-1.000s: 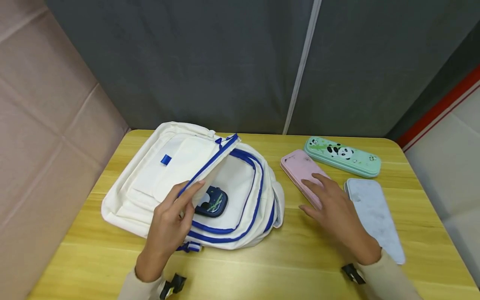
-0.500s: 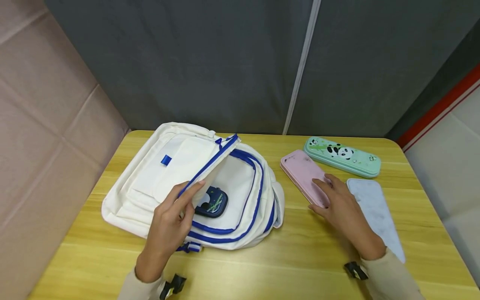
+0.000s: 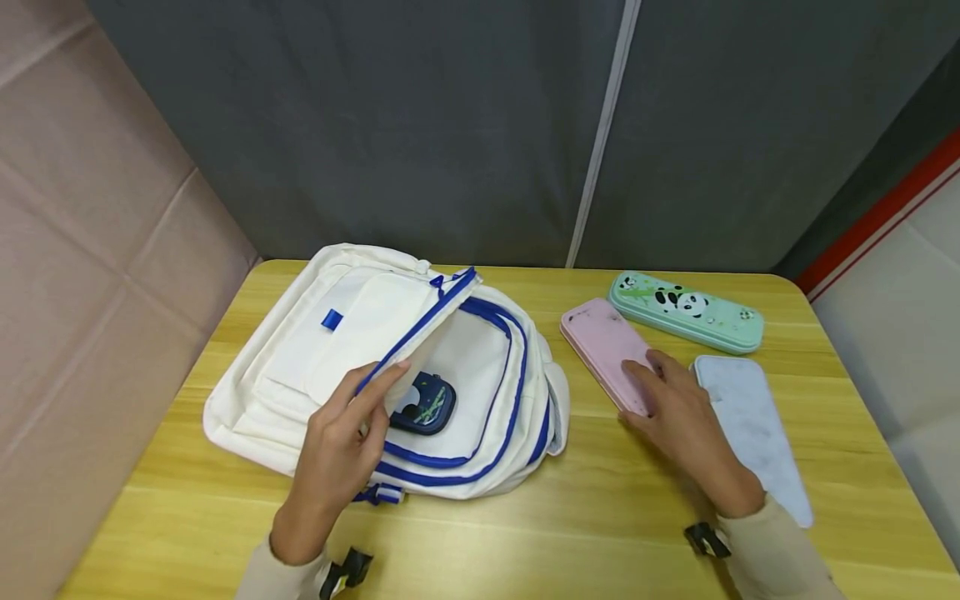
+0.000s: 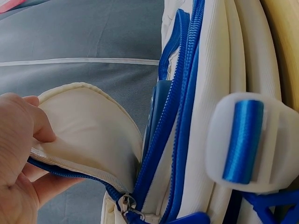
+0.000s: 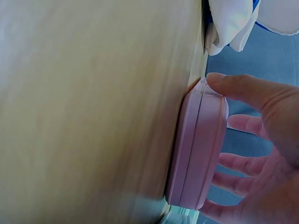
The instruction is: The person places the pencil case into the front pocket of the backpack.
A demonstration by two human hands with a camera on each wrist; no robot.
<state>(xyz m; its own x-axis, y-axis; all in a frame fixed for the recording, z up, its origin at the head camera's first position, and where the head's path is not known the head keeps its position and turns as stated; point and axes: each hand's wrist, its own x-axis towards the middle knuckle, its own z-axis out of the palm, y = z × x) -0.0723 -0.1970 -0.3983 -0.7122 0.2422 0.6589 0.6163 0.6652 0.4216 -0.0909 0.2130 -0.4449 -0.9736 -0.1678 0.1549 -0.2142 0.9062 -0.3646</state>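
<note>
A white backpack [image 3: 315, 333] with blue zips lies on the table, its front pocket unzipped. My left hand [image 3: 341, 442] pinches the edge of the pocket flap [image 4: 93, 126] between thumb and fingers and holds it up. A dark blue case [image 3: 429, 404] with a panda print pokes out of the pocket; the flap and hand hide the rest. On the right, my right hand [image 3: 682, 425] grips the near end of a pink pencil case [image 3: 603, 337] lying flat. In the right wrist view the thumb touches its corner, with the fingers spread along its other side.
Behind the pink case lies a green panda pencil case [image 3: 686, 310]. A pale grey-white case [image 3: 753, 433] rests right beside my right hand and forearm. A dark grey curtain [image 3: 420, 133] hangs along the table's back edge.
My right hand has shifted slightly right and its fingers have settled on the near end of the pink pencil case. The left hand keeps holding the flap unmoved.
</note>
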